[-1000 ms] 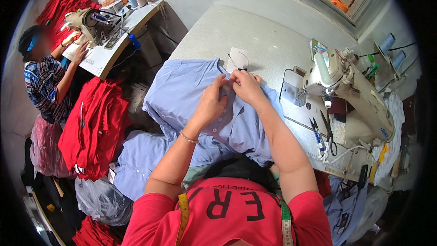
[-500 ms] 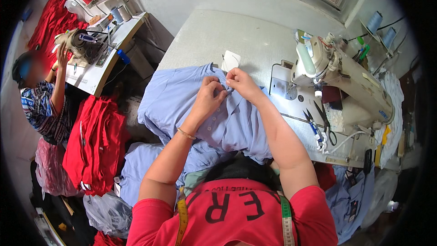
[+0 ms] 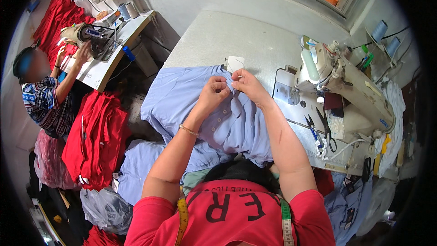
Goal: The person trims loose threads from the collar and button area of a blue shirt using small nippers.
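A light blue shirt (image 3: 182, 98) lies spread on the grey sewing table (image 3: 227, 36), its button strip running toward me. My left hand (image 3: 214, 93) pinches the cloth near the top of the strip. My right hand (image 3: 246, 84) grips the same edge right beside it, the fingertips of both hands almost touching. A small white piece of fabric (image 3: 235, 62) lies just beyond my hands at the shirt's upper edge.
A cream sewing machine (image 3: 346, 82) stands to the right, with scissors (image 3: 323, 130) lying in front of it. More blue shirts (image 3: 145, 164) hang below the table on my left. Red garments (image 3: 91, 141) are piled further left, where another person (image 3: 43, 95) works at a second machine (image 3: 82, 34).
The view has shifted slightly, with the table and machine sitting a bit lower in the picture. My hands stay together on the shirt's upper edge, working the cloth there.
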A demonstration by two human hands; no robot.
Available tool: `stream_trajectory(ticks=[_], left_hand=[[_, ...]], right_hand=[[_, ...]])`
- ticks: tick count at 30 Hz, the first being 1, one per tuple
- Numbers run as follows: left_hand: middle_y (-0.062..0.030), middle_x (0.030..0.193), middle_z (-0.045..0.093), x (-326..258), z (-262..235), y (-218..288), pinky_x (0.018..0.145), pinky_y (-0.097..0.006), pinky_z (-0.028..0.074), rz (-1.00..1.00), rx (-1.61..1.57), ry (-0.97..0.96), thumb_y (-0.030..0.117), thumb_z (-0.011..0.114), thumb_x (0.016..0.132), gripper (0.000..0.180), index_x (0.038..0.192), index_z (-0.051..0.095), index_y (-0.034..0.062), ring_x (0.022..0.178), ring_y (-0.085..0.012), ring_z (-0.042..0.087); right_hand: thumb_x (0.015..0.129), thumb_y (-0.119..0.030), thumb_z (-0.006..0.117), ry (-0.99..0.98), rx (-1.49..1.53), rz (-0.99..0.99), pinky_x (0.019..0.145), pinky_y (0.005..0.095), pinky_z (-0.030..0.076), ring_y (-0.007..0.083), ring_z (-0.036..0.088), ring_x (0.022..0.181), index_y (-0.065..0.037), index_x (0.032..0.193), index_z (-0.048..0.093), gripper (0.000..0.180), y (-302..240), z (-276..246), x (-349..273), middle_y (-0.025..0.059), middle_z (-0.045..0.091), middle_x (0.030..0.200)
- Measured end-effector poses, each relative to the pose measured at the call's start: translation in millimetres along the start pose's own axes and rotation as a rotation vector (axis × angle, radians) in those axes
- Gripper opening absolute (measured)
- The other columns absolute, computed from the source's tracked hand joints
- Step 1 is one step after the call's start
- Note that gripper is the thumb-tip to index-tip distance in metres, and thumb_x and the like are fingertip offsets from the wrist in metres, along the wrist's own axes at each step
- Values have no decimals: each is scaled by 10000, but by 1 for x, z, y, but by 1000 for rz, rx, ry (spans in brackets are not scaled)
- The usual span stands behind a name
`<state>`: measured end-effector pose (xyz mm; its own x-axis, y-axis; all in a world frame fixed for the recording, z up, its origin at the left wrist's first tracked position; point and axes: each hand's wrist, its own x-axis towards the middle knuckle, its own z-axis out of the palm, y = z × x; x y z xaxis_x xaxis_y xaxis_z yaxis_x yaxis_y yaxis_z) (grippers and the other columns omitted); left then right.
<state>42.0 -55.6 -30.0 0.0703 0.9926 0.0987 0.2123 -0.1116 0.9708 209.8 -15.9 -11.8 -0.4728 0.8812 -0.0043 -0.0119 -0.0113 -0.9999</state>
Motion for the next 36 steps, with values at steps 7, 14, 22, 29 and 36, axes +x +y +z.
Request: stream_trajectory(ticks=[7, 14, 22, 29, 36], left_hand=[[-57, 1131, 500, -2, 3, 5, 740, -221, 407, -48, -92, 75, 76, 610, 774, 116, 753, 635, -35, 934, -123, 504], [-47, 1110, 528, -28, -46, 7, 804, -231, 408, 4, -345, 210, 45, 606, 764, 67, 765, 645, -10, 923, -136, 531], [-43, 674, 606, -24, -240, -41, 583, -246, 437, -4, 423, 528, 132, 603, 794, 161, 811, 643, -22, 631, -94, 535], [-111, 694, 646, 26, -245, -77, 636, -285, 483, -163, 637, 314, 149, 610, 733, 167, 786, 667, 1, 664, -170, 624], [-71, 688, 626, 40, -208, -54, 579, -257, 467, -86, -121, 513, 110, 595, 789, 153, 780, 633, -39, 607, -121, 601]], right_hand=[[826, -82, 605, 35, -17, -14, 700, 192, 375, 43, 473, 759, -54, 1012, 512, 210, 4, -3, 0, -26, 532, 819], [841, -84, 585, 95, 7, -18, 707, 198, 377, 49, 462, 770, -59, 1022, 514, 196, 9, -14, 3, -20, 519, 846], [840, -60, 553, 1, -114, -33, 689, 195, 370, 52, 453, 771, -51, 1034, 513, 198, 3, -11, 0, -25, 503, 835], [833, -81, 559, -122, -77, 86, 750, 193, 357, 50, 450, 821, -53, 1023, 521, 196, -2, -8, -5, -30, 504, 890], [820, -99, 568, -273, -96, 138, 823, 208, 356, 66, 457, 896, -51, 1019, 526, 209, -9, -25, -14, -31, 508, 945]])
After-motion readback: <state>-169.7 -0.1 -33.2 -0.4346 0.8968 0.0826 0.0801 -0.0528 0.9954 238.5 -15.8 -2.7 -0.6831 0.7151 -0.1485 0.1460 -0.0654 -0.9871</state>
